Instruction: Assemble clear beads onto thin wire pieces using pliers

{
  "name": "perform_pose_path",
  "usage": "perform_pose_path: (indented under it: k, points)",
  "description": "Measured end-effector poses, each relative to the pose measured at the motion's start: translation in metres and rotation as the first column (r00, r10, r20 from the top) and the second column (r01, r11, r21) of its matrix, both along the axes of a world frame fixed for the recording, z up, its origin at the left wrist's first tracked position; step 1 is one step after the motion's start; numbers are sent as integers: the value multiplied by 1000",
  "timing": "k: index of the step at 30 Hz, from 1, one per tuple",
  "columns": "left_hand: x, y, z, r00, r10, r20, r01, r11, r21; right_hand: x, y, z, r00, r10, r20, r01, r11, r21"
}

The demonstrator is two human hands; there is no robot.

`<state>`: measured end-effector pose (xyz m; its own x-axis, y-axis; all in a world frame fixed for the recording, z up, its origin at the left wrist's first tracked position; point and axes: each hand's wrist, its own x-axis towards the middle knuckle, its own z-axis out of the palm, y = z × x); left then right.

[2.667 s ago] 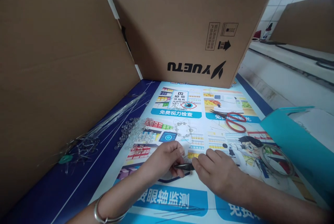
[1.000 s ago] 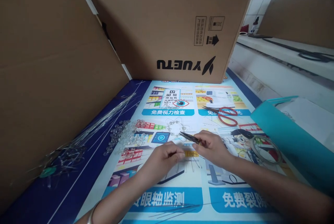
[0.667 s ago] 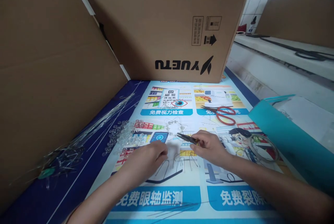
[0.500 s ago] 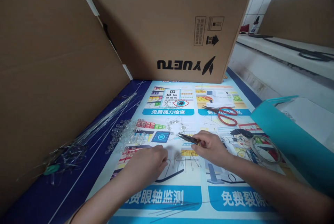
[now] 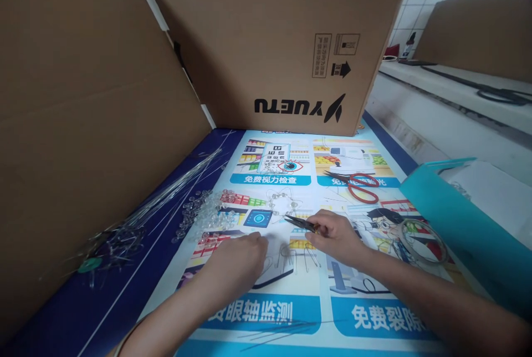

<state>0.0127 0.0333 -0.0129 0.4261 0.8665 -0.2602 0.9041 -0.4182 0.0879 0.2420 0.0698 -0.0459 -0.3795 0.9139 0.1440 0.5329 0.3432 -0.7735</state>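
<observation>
My right hand point(image 5: 336, 238) is closed around needle-nose pliers point(image 5: 300, 224), whose dark jaws point left over the printed sheet. A ring of clear beads on wire point(image 5: 294, 204) lies just beyond the jaw tips. My left hand point(image 5: 245, 254) is curled closed, left of the pliers and nearer to me; whatever its fingers pinch, if anything, is hidden. Between and below the hands lie several bent wire hooks point(image 5: 311, 257). Loose clear beads point(image 5: 208, 213) are heaped beyond my left hand.
Cardboard panels point(image 5: 233, 41) stand at the left and back. Red-handled scissors point(image 5: 361, 181) lie behind my right hand. A wire coil point(image 5: 443, 249) and a teal box point(image 5: 440, 196) are at the right. Long wires point(image 5: 174, 188) lie at left, thin straight ones point(image 5: 278, 333) in front.
The whole view has shifted slightly. My left hand is turned a little differently, still closed. The right hand and pliers stay nearly in place beside the bead ring.
</observation>
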Motion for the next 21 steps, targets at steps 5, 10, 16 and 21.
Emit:
perform_pose_path:
  k: [5,10,16,21]
  points:
    - [-1,7,11,991,122,46,-118,990,-77,0,1,-2,1000,2,6,-2,1000,-18]
    - [-4,10,8,985,148,82,-143,987,-69,0,2,-2,1000,16,8,-16,1000,-16]
    - [-5,10,-2,994,101,33,-102,994,40,0,3,-5,1000,27,14,-27,1000,-8]
    - [-5,14,-9,997,71,-31,-68,994,82,1,2,-6,999,31,25,-30,1000,-7]
